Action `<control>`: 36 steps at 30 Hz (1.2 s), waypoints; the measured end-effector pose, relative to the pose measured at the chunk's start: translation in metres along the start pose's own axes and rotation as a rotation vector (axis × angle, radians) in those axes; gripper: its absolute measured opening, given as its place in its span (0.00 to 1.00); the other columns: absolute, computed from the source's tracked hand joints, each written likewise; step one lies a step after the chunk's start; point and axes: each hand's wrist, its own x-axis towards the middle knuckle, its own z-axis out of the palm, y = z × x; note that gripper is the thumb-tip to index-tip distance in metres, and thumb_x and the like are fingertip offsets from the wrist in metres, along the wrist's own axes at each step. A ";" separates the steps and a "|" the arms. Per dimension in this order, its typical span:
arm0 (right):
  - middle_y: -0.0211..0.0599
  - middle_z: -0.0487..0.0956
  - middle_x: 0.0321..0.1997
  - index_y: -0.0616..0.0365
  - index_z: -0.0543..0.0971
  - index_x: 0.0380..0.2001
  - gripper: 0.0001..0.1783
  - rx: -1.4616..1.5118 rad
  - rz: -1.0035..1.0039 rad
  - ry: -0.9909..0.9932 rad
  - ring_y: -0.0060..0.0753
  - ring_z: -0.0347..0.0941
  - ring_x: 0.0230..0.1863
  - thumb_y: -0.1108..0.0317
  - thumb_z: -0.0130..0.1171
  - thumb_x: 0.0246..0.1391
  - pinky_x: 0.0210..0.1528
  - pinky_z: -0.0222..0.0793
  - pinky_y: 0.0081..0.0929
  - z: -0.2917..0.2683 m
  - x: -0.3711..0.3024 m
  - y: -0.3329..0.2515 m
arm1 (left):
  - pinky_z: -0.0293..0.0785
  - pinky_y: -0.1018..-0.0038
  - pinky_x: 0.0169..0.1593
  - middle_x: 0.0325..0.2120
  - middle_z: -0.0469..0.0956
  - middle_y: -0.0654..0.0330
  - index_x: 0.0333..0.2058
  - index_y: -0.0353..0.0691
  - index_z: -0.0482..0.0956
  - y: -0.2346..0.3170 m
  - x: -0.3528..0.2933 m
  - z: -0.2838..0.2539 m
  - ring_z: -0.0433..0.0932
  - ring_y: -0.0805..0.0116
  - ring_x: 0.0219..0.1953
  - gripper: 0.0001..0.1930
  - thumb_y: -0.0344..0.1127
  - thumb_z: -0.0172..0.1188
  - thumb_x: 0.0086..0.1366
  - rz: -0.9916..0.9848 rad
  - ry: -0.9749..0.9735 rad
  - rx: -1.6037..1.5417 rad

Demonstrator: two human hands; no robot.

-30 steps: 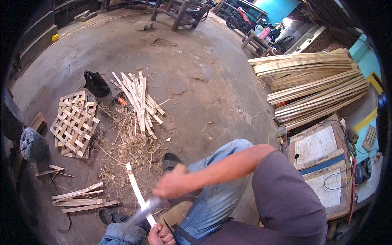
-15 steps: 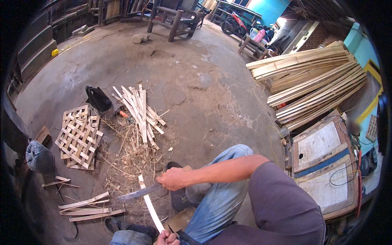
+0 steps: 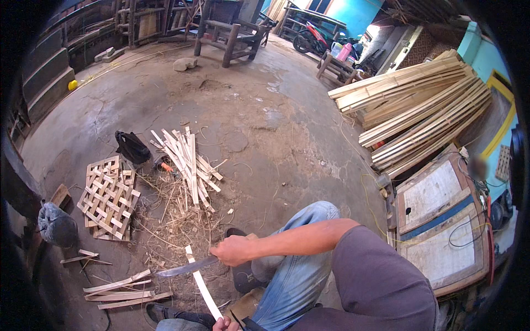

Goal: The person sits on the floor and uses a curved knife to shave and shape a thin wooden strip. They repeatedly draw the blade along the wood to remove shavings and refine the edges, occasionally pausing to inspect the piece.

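Observation:
My right hand (image 3: 232,250) is closed round the handle of a long knife, whose grey blade (image 3: 182,268) points left. The blade crosses a pale bamboo strip (image 3: 205,292) near its far end. At the lower edge my left hand (image 3: 224,324), partly cut off, grips the near end of that strip. A thin dark strip juts up beside the left fingers; I cannot tell what it is. Beyond the knife lies a pile of cut bamboo strips (image 3: 193,165) over curly shavings (image 3: 176,212). More strips (image 3: 124,295) lie to the left of the blade.
A woven bamboo panel (image 3: 109,198) and a black bag (image 3: 132,147) lie at the left, near a grey plastic bag (image 3: 57,225). Bundled bamboo slats (image 3: 425,116) and a wood-framed panel (image 3: 436,220) stand at the right. A wooden bench (image 3: 229,41) is at the back.
The view has tilted slightly, so the floor things sit a little lower and less of my left hand shows. Both hands keep their hold; the knife still crosses the strip near its far end.

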 end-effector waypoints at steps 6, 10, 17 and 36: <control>0.52 0.78 0.22 0.64 0.71 0.31 0.11 0.013 -0.006 0.022 0.58 0.79 0.27 0.66 0.56 0.49 0.27 0.73 0.51 0.002 0.002 0.002 | 0.43 0.83 0.13 0.14 0.51 0.75 0.26 0.52 0.62 0.003 0.002 -0.001 0.47 0.83 0.13 0.13 0.46 0.45 0.70 -0.016 -0.040 -0.036; 0.52 0.78 0.21 0.64 0.71 0.32 0.12 0.015 -0.004 0.028 0.58 0.78 0.27 0.66 0.57 0.49 0.27 0.73 0.51 0.005 0.003 0.003 | 0.43 0.83 0.13 0.15 0.51 0.75 0.26 0.52 0.62 0.005 -0.001 0.005 0.47 0.82 0.13 0.13 0.46 0.45 0.70 -0.012 -0.014 -0.022; 0.52 0.80 0.26 0.65 0.73 0.33 0.13 0.031 0.036 -0.041 0.58 0.80 0.31 0.66 0.57 0.48 0.32 0.75 0.51 -0.001 0.003 -0.002 | 0.43 0.83 0.13 0.15 0.51 0.75 0.28 0.52 0.62 0.005 0.001 0.000 0.48 0.82 0.13 0.13 0.47 0.45 0.71 -0.017 -0.011 -0.030; 0.52 0.77 0.20 0.64 0.71 0.30 0.11 0.049 -0.005 0.037 0.58 0.78 0.25 0.66 0.57 0.49 0.26 0.72 0.51 0.013 0.007 0.002 | 0.43 0.84 0.13 0.15 0.51 0.75 0.27 0.52 0.61 0.009 -0.002 0.003 0.47 0.82 0.13 0.13 0.48 0.46 0.71 -0.013 0.009 -0.026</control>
